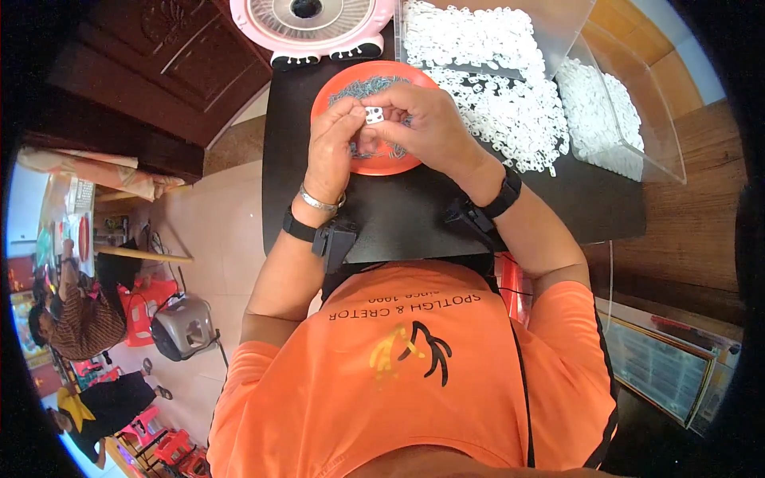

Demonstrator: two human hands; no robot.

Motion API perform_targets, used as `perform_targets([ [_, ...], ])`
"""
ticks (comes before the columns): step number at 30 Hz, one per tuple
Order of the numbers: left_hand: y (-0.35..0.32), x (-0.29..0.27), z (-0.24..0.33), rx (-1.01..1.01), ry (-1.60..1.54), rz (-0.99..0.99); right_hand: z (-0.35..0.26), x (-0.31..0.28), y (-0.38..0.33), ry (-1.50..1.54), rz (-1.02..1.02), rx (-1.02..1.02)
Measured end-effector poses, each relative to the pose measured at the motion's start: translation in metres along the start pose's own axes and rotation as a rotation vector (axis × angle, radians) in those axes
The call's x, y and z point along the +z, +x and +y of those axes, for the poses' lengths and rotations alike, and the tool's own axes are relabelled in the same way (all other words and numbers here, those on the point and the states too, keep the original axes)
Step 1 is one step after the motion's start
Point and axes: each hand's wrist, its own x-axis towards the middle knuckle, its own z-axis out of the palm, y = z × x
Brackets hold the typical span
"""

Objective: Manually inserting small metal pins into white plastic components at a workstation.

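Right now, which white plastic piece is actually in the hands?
The single small white piece, pinched between left hand and right hand above the orange plate; all others lie in the loose white heap.

A flat framed screen-like panel (657, 366) lies at the person's lower right.

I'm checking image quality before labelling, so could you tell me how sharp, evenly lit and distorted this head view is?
Head view: the centre is sharp and evenly lit, with both hands, left and right, pinching a small white part over the orange plate; the black table edges bow from fisheye; the rim falls to black vignette; the clear plastic bin shows slight glare.
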Motion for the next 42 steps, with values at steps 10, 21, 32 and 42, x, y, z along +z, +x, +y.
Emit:
perform_targets([
  [10, -0.002, 0.001, -0.002, 0.067, 0.058, -0.018, -0.003, -0.001, 0.0, -0.086, 0.028, -0.116],
  [21, -0.004, 0.006, -0.009, 0.044, -0.037, 0.043, -0.001, 0.003, -0.001, -0.245, 0.058, -0.194],
  [32, -0.003, 0.009, -0.008, 0.089, -0.017, 0.092, 0.004, 0.003, 0.0, -0.141, 0.061, -0.152],
  [42, 0.0, 0.003, -0.008, 0.208, 0.141, 0.14, 0.007, 0.008, 0.0, 0.072, 0.044, -0.012],
])
